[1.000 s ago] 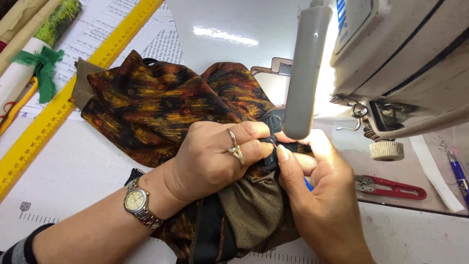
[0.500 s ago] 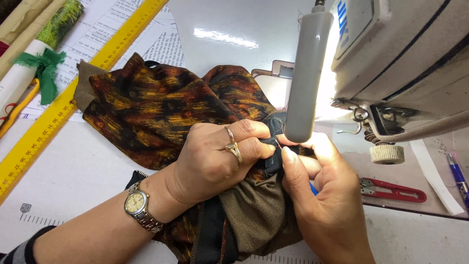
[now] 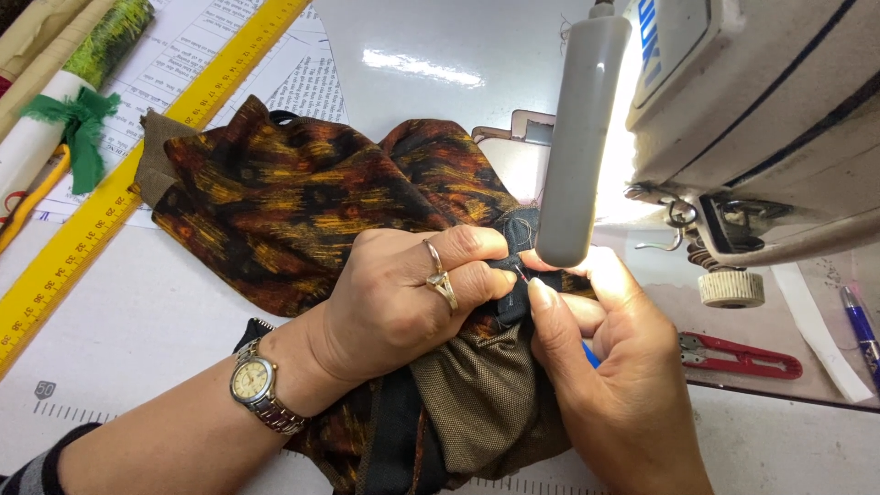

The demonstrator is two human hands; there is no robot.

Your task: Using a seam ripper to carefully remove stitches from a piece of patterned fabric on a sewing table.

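Holding: both hands meet over a bunched piece of cloth at the middle of the table, just in front of the sewing machine.
Left hand: the left hand (image 3: 403, 293) is curled over the patterned cloth (image 3: 302, 211), fingers bent, thumb and forefinger pinching a dark fold of it; a ring sits on one finger and a wristwatch (image 3: 254, 383) on the wrist.
Right hand: the right hand (image 3: 605, 367) comes in from below right, fingers closed, its thumb pressing on the same dark fold right against the left fingertips; a small blue tool (image 3: 589, 356) peeks out from under its fingers, and what kind it is cannot be told.
Cloth: brown, orange and black pattern, spread to the upper left on the table, with an olive-brown lining (image 3: 477, 403) and a black strip (image 3: 396, 440) hanging toward the near edge below the hands.
Sewing machine: the white machine (image 3: 779, 119) fills the upper right; a grey cylinder-shaped part (image 3: 579, 137) hangs down just above the fingertips, and a bright light shines behind it.
Table: white surface (image 3: 137, 330), with printed paper sheets (image 3: 197, 55) under a yellow ruler (image 3: 137, 174) running diagonally at the left.
Other things: red thread snips (image 3: 741, 356) lie right of the right hand; a blue pen (image 3: 860, 330) at the far right edge; fabric rolls (image 3: 64, 82), one tied with green cloth, at the top left.
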